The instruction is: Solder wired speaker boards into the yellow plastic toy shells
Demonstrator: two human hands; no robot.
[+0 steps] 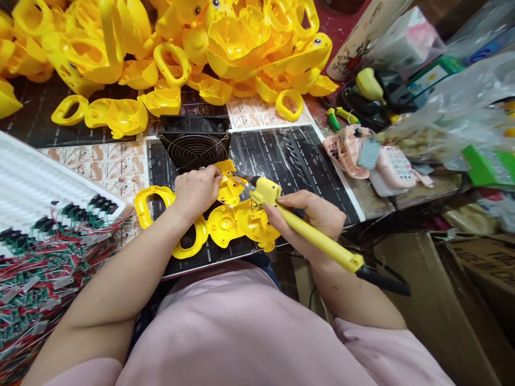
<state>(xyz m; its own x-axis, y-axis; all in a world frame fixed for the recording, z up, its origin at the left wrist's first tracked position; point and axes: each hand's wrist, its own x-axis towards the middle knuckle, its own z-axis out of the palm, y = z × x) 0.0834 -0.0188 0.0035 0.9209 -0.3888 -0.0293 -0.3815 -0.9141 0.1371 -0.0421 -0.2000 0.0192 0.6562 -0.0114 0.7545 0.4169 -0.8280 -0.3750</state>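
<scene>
A yellow plastic toy shell (225, 222) lies on the dark mat (298, 161) in front of me. My left hand (197, 190) is closed, pinching something small I cannot make out against the shell's upper part. A yellow soldering iron (306, 233) is gripped like a pen in my right hand (314, 217), its metal tip pointing left at the spot beside my left fingers.
A small black fan (194, 140) stands just behind the shell. A heap of yellow shells (181, 48) fills the back. A white tray (36, 182) and red-green wired boards (40, 268) lie left. Pink toy phones (374, 161), bags and cardboard boxes (462, 300) crowd the right.
</scene>
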